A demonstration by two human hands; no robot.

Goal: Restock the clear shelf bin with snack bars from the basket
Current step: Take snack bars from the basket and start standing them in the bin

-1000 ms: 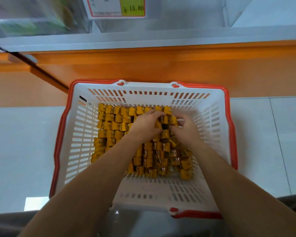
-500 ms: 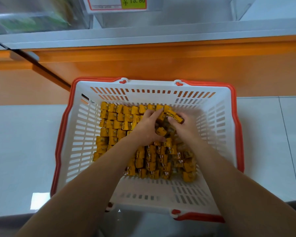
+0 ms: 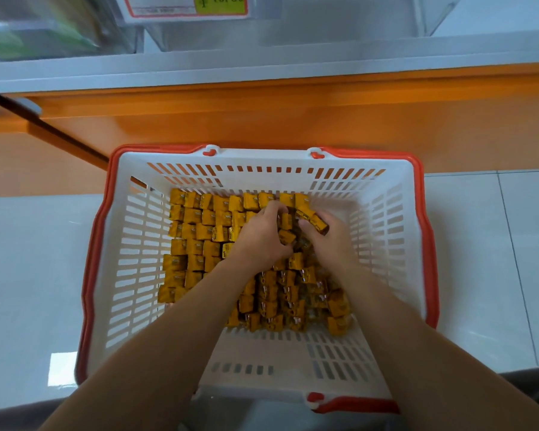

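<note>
Yellow-wrapped snack bars (image 3: 199, 231) fill the white basket (image 3: 137, 244), where the left hand (image 3: 262, 236) and right hand (image 3: 333, 244) curl their fingers (image 3: 276, 209) round a loose clump that, I judge, could shed slippery bars when lifted toward the clear shelf bin (image 3: 324, 23) above.

We see the person's left hand (image 3: 262, 241) and right hand (image 3: 335, 244), both bare, on forearms (image 3: 175, 337) bare along all their visible length. We also see plain dark grey cloth (image 3: 535, 390) beside the right forearm and beside the left.
</note>
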